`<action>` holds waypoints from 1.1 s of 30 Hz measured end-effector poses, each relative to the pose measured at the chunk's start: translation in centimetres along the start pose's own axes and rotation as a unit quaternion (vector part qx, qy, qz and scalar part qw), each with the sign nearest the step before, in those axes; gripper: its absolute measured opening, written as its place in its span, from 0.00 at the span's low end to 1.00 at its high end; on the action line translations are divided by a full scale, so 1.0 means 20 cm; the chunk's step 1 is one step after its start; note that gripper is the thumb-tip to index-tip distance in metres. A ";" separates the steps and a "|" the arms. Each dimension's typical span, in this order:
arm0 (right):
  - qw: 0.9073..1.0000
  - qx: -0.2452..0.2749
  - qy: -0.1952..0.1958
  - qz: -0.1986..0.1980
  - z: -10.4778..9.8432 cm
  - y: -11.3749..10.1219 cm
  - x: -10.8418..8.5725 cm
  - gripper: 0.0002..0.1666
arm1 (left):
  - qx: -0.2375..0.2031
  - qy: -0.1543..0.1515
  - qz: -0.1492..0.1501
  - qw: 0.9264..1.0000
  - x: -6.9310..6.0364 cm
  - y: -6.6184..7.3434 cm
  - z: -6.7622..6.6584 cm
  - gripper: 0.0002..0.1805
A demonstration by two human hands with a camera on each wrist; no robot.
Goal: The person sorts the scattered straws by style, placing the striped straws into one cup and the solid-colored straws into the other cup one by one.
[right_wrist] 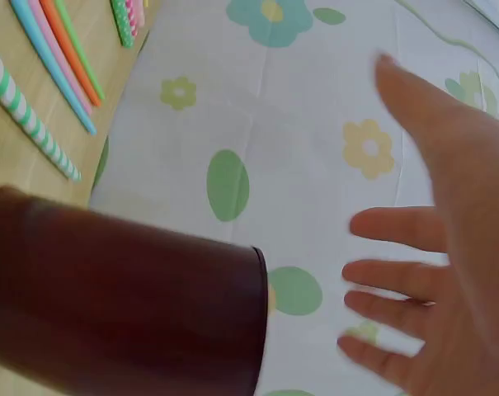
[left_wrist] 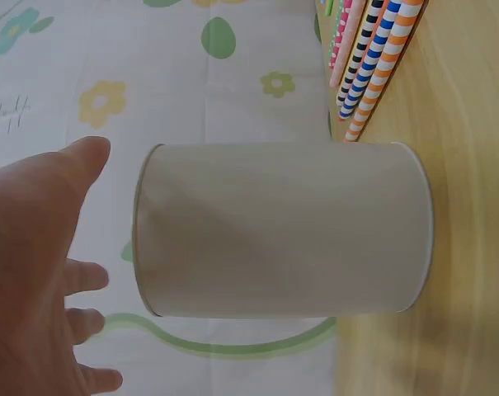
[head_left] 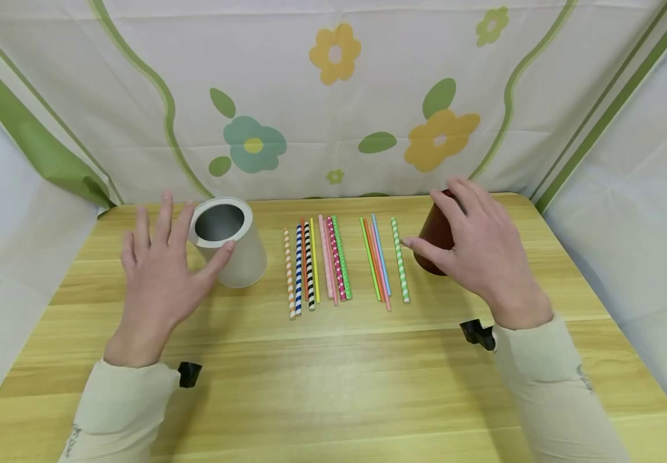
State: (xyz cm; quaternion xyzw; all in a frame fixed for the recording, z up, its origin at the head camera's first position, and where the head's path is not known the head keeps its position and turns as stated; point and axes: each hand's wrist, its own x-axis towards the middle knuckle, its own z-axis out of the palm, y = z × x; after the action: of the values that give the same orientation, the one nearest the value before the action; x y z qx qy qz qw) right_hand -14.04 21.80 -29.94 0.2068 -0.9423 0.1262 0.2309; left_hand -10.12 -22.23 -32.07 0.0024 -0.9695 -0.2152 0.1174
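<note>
A white cylindrical canister (head_left: 243, 257), its dark inside showing from above, stands upright at the left of the table. Beside it my left hand (head_left: 162, 276) is spread; the left wrist view shows a gap between fingers and canister (left_wrist: 282, 231). A dark brown cylinder (head_left: 436, 233) stands at the right, partly hidden behind my right hand (head_left: 480, 247). Fingers of that hand (right_wrist: 455, 256) are extended and apart from the brown cylinder (right_wrist: 134, 297) in the right wrist view. Between the two vessels lie several drinking straws (head_left: 333, 257), some striped, some dotted, some plain.
The wooden table (head_left: 333, 386) extends in front of the straws toward me. A white flowered curtain (head_left: 287, 77) hangs along the table's back edge, and pale cloth (head_left: 646, 193) borders the sides. One green-striped straw (head_left: 400, 260) lies nearest the brown cylinder.
</note>
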 end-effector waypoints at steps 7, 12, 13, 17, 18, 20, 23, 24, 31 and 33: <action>0.985 0.122 0.123 0.007 0.13 -0.05 0.00 0.16 | -0.172 0.033 -0.015 0.984 0.00 -0.04 0.03 0.54; 0.972 0.192 0.102 0.084 0.26 -0.08 -0.01 0.11 | -0.262 0.028 -0.048 0.963 0.01 -0.06 0.05 0.58; 0.971 0.195 0.097 0.100 0.28 -0.08 -0.01 0.11 | -0.284 0.024 -0.058 0.957 0.02 -0.06 0.05 0.58; 0.968 0.193 0.058 0.150 0.38 -0.09 -0.04 0.09 | -0.344 0.008 -0.092 0.934 0.02 -0.07 0.08 0.58; 0.968 0.188 0.045 0.161 0.40 -0.09 -0.04 0.09 | -0.354 0.006 -0.096 0.930 0.03 -0.07 0.09 0.57; 0.967 0.179 0.015 0.179 0.43 -0.10 -0.05 0.09 | -0.366 0.007 -0.101 0.925 0.03 -0.07 0.11 0.56; 0.965 0.160 -0.028 0.204 0.48 -0.10 -0.06 0.10 | -0.380 0.017 -0.107 0.919 0.04 -0.08 0.12 0.53; 0.965 0.153 -0.040 0.211 0.49 -0.10 -0.06 0.11 | -0.385 0.022 -0.110 0.916 0.04 -0.08 0.13 0.52; 0.963 0.109 -0.086 0.231 0.54 -0.11 -0.06 0.11 | -0.435 0.038 -0.133 0.890 0.04 -0.07 0.17 0.49; 0.963 0.097 -0.094 0.234 0.54 -0.11 -0.07 0.12 | -0.450 0.040 -0.139 0.881 0.04 -0.07 0.17 0.49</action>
State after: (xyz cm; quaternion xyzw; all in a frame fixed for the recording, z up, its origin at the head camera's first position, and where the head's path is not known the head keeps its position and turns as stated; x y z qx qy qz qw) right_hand -16.15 16.72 -39.59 0.0127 -0.9652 0.2474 0.0841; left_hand -11.81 -22.10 -35.48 0.0927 -0.7525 -0.6422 0.1132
